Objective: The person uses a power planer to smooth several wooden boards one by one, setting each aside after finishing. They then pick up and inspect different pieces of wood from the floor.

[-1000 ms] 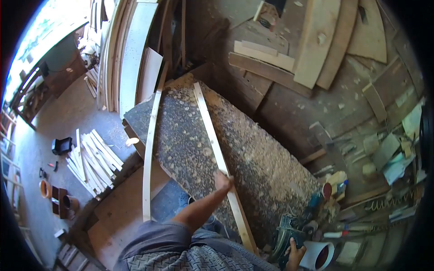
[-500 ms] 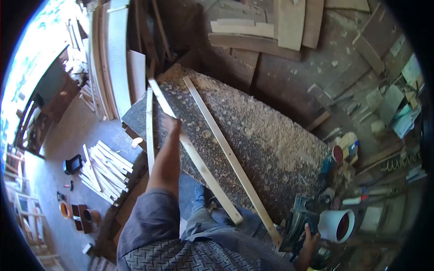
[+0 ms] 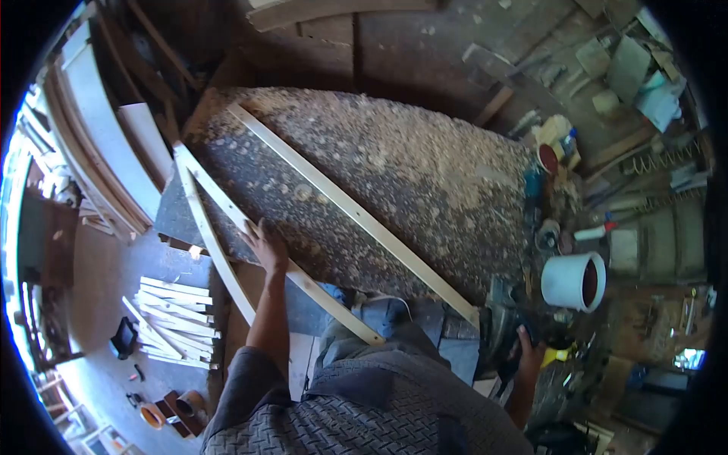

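My left hand (image 3: 265,244) is on a pale wooden strip (image 3: 322,297), its fingers over the strip's edge around mid-length. That strip slants across the bench's left end, its near end overhanging toward my body. A second strip (image 3: 212,241) lies just left of it, and their far ends meet. Another long strip (image 3: 334,193) crosses the middle of the shavings-covered bench (image 3: 447,227). At the bench's near right corner, my right hand (image 3: 527,349) is closed around the handle of a dark power tool (image 3: 500,318), close to that strip's end.
White wooden slats (image 3: 178,322) are piled on the floor at left. Tall boards (image 3: 98,136) lean behind them. A white bucket (image 3: 573,282) stands right of the bench, near a teal power tool (image 3: 535,186). Sawdust (image 3: 425,152) covers the bench's far side.
The left-hand strip has come down and left, its far end now meeting the second strip. My view has turned, shifting the bench up and left. My right hand stays at the power tool.
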A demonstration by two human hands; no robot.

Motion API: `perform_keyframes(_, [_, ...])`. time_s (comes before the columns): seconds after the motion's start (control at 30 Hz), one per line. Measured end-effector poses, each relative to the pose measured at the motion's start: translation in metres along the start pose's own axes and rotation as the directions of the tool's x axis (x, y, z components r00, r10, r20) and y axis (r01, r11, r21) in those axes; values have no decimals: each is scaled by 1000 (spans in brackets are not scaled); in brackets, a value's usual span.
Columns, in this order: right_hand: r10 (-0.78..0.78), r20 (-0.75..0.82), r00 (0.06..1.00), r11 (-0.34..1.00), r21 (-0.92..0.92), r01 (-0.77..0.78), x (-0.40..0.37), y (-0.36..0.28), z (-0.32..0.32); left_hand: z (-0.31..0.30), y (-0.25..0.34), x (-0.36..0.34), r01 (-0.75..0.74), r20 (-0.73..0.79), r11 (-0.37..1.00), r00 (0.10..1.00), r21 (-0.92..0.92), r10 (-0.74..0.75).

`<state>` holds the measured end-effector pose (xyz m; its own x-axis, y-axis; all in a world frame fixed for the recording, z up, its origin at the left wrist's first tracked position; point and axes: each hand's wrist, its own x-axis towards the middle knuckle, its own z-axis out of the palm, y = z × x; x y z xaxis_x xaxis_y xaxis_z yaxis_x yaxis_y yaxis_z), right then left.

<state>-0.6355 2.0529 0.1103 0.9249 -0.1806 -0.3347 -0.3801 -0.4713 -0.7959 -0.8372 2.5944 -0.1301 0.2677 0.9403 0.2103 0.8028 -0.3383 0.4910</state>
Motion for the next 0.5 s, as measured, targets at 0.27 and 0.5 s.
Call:
perform_keyframes(0.27, [-74,179,981,981,-163,104,19,11,-56,-41,-6,-10,-20,-22,986,1000,-168,16])
perform_keyframes(0.5, [-116,229,967,945,-276,178,63,64,-112,-74,-9,-19,-120,-109,991,986,56,125])
